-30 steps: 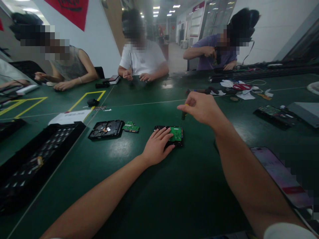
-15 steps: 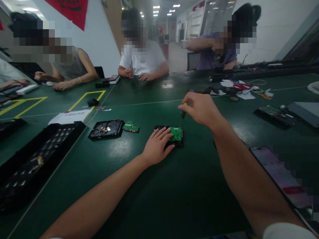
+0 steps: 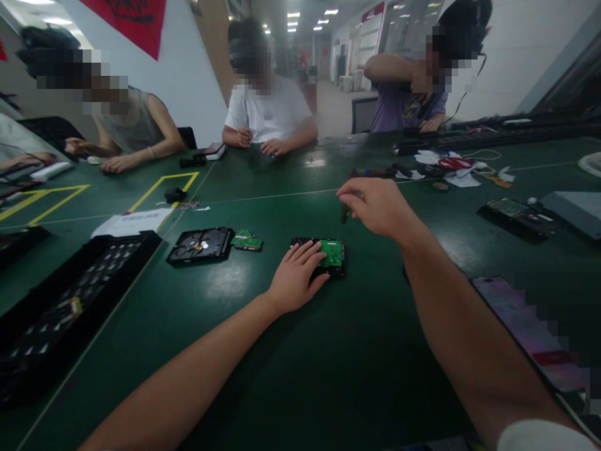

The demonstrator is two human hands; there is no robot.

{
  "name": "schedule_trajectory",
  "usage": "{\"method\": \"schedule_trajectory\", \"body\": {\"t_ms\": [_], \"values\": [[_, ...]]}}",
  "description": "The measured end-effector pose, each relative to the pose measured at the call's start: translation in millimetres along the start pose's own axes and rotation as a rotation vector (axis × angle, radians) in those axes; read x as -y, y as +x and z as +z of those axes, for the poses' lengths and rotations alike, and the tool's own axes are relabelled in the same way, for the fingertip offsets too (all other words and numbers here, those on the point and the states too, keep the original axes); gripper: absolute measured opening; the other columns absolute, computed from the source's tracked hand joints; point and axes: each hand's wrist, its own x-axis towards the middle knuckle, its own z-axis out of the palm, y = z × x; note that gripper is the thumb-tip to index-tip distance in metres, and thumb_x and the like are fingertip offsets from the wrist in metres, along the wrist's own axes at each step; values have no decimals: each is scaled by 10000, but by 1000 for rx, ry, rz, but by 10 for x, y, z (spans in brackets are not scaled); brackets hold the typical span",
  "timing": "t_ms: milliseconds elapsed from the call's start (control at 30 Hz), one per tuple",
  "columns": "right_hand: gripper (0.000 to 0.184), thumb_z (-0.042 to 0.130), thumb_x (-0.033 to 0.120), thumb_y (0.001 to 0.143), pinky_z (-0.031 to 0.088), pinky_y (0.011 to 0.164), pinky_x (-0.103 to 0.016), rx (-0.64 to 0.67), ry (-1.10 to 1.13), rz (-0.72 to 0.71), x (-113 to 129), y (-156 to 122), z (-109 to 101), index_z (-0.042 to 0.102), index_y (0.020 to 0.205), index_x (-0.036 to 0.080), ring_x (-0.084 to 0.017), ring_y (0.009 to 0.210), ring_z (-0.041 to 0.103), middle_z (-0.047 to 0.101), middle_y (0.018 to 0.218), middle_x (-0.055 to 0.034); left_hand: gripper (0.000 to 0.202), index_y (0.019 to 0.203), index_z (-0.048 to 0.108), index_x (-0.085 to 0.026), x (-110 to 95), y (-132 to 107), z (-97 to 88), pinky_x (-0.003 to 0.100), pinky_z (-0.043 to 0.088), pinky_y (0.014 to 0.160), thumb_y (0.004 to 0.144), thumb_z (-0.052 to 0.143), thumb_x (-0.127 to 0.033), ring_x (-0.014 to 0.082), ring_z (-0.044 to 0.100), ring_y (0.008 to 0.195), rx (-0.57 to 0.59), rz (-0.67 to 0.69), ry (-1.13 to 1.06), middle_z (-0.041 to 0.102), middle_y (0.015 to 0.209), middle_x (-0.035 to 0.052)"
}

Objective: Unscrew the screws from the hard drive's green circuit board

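Observation:
A black hard drive [image 3: 334, 270] lies on the green table, its green circuit board [image 3: 334, 252] facing up. My left hand [image 3: 297, 275] rests flat across the drive's left part, fingers stretched over its surface and hiding some of it. Above the drive's far right corner, my right hand [image 3: 373, 205] grips a screwdriver [image 3: 344, 216] by the top of its handle. The screwdriver points down, and its thin shaft reaches the board's far edge; the tip is too small to make out. To the left are another hard drive [image 3: 200, 244] and a loose green circuit board [image 3: 246, 240].
A long black tray [image 3: 117, 275] with small parts stands at the left. A phone [image 3: 521, 326] lies beside my right forearm. Another drive [image 3: 519, 218] and a grey box [image 3: 575, 210] sit at right. Red scissors [image 3: 455, 164] lie among scraps farther back. Several people sit across the table.
My right hand has shifted slightly down and left with the screwdriver, its fingers turned a little on the handle. My left hand and the hard drive stay where they were.

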Motion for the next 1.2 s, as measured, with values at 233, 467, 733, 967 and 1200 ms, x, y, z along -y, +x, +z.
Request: {"method": "schedule_trajectory", "body": {"t_ms": [233,467,733,967,1200], "values": [[198,738,367,912,521,813,-388,-83,-9,62,-21,-6,7,759,1014,199,-263,831,725,801,955,-97,500,1479,557,-231,14,-1,17,560,289,1311,1057,545,-498,298,376,1585,4,2,4,487,1653,93],[172,666,246,920,509,851,-380,-29,-24,-20,-6,10,10,793,1035,231,-265,927,720,797,1008,-70,496,1475,560,-234,18,-5,29,561,294,1308,1059,540,-503,293,381,1583,5,1,16,487,1654,91],[192,649,249,928,525,862,-402,-43,-72,-2,-3,9,-2,800,1046,241,-271,910,707,806,1025,-76,492,1467,565,-223,-1,-3,3,555,287,1313,1058,540,-496,289,369,1590,8,-1,13,486,1653,97],[179,664,292,945,533,834,-400,-20,-34,15,-21,3,27,769,1061,204,-259,844,722,796,995,-99,492,1473,557,-224,4,0,-1,551,283,1315,1059,543,-488,286,365,1592,4,4,13,484,1655,97],[189,646,304,958,532,833,-406,-41,-27,34,-25,16,44,774,1060,210,-276,887,713,794,972,-98,494,1479,553,-239,8,0,8,561,288,1311,1054,549,-491,292,369,1590,5,6,6,490,1651,93]]}}
